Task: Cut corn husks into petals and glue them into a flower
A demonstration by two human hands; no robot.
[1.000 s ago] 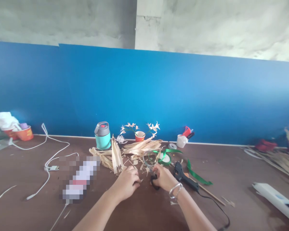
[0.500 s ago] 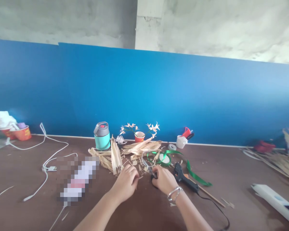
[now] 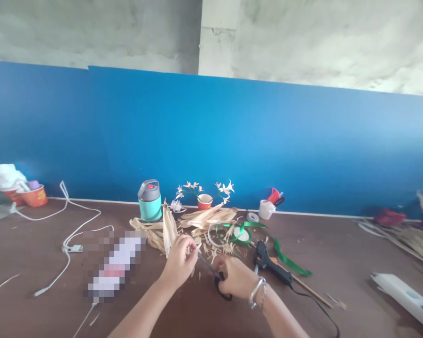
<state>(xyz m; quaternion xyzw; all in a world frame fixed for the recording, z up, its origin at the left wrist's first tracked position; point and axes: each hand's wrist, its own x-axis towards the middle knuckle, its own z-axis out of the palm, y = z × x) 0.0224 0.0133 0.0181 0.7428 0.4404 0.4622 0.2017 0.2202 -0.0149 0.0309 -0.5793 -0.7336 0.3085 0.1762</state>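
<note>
My right hand (image 3: pixel 234 277) is closed on the black-handled scissors (image 3: pixel 223 288). Their blades point up and left, reaching to the fingertips of my left hand (image 3: pixel 181 258). Between the left thumb and fingers is pinched a small pale piece of corn husk (image 3: pixel 199 246). Just beyond my hands, dried corn husks (image 3: pixel 169 227) and many small scraps lie on the brown table. A spool of green ribbon (image 3: pixel 242 235) and a clear ring of tape (image 3: pixel 216 234) sit behind my right hand.
A black glue gun (image 3: pixel 268 263) lies to the right beside a thin stick (image 3: pixel 310 291). At the back stand a turquoise flask (image 3: pixel 150 206), a paper cup (image 3: pixel 205 202) with husk flowers, and a white cup (image 3: pixel 266 209) of tools. White cables (image 3: pixel 68 239) run across the left.
The scissors have swung from pointing away to pointing left, towards my left hand. My right hand has dropped slightly nearer to me; my left hand has risen a little and turned.
</note>
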